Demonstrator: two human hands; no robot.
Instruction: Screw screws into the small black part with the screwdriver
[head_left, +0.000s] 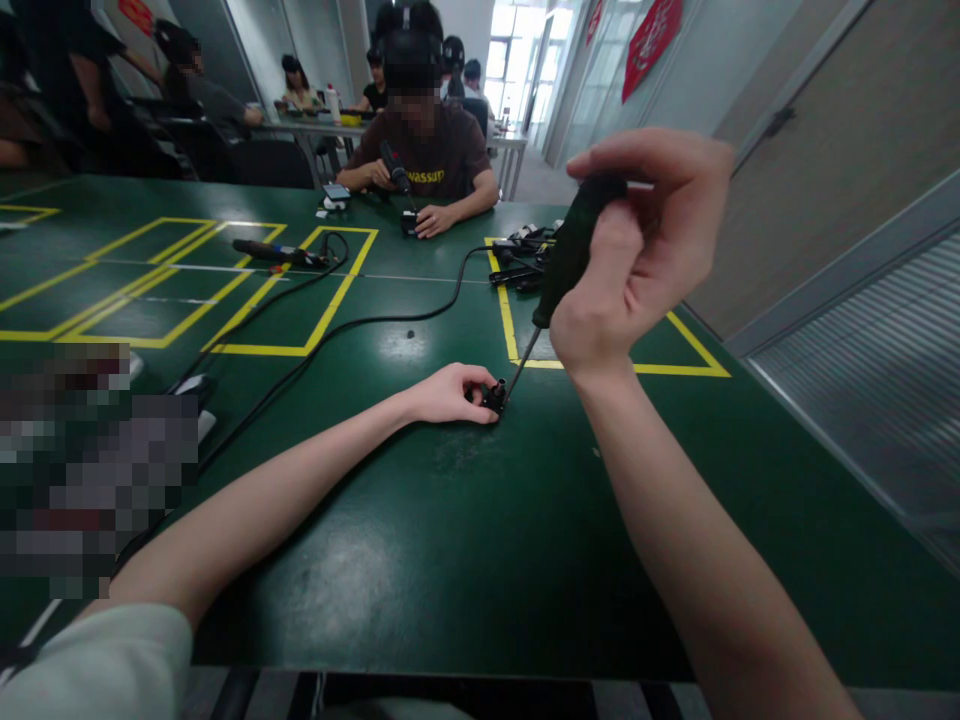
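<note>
My right hand (645, 250) is closed around the dark handle of a screwdriver (568, 262), raised above the table. Its thin metal shaft slants down and left to a small black part (495, 396) on the green tabletop. The tip meets or lies right beside the part's right side; exactly where it sits is too small to tell. Thumb and fingers of my left hand (452, 393) grip the small part from the left and hold it against the table. A short black cylinder stands up from the part's top.
Black cables (360, 322) run across the green table (420, 560). A dark corded tool (277, 252) lies at the left within yellow tape. Several black pieces (521, 262) lie behind my right hand. Across the table a person (427, 150) holds a power driver (394, 167) over a black part.
</note>
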